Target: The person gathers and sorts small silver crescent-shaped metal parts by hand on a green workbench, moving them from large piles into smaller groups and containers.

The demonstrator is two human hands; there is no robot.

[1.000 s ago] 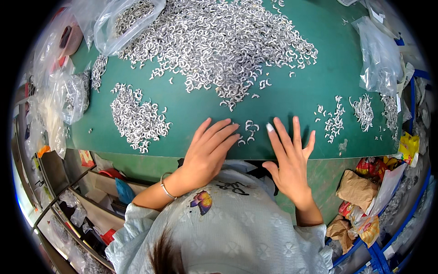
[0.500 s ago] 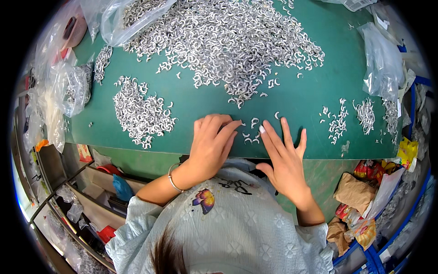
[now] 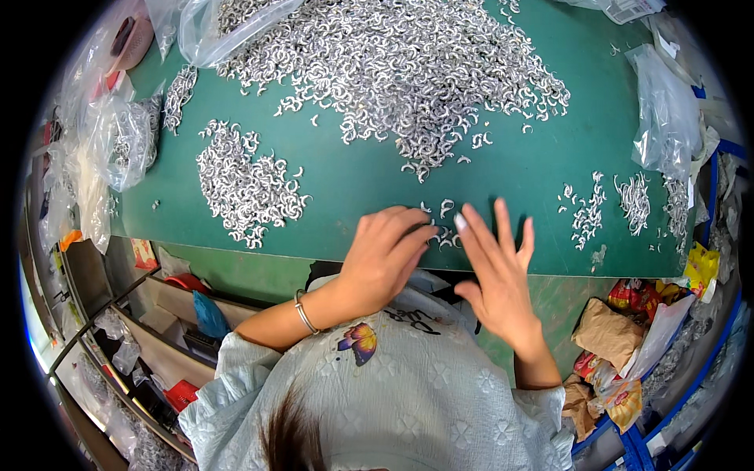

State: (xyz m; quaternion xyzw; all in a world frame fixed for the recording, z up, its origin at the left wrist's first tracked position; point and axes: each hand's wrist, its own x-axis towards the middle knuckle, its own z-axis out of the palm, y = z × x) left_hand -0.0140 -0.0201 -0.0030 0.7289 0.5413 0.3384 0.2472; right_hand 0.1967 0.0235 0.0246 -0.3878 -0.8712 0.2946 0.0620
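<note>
In the head view, the left hand [image 3: 385, 255] had just shifted toward the right hand [image 3: 499, 286] and the near edge of the table [image 3: 353, 173], narrowing the gap between them. The right hand had stayed in much the same place. That suggested the left fingers were now working the loose pieces [image 3: 447, 207] lying between the hands, close to the table's near edge.

The left hand was curled, its fingertips at these pieces; whether it pinched one I could not tell. The right hand was spread, palm down, gripping nothing, its forefinger just beside them.

Around four or five curved metallic pieces showed between the hands, with fingers perhaps hiding more. There was one big heap [image 3: 393, 71] toward the far edge, too dense to count. Two smaller groups lay toward the left edge: a broad pile [image 3: 247, 188] and a narrow pile [image 3: 180, 98]. Three little piles [image 3: 633, 202] sat near the right edge, toward the near corner. At least three clear bags [image 3: 667, 118] showed: one at the far edge, one at the left edge, one at the right edge.
</note>
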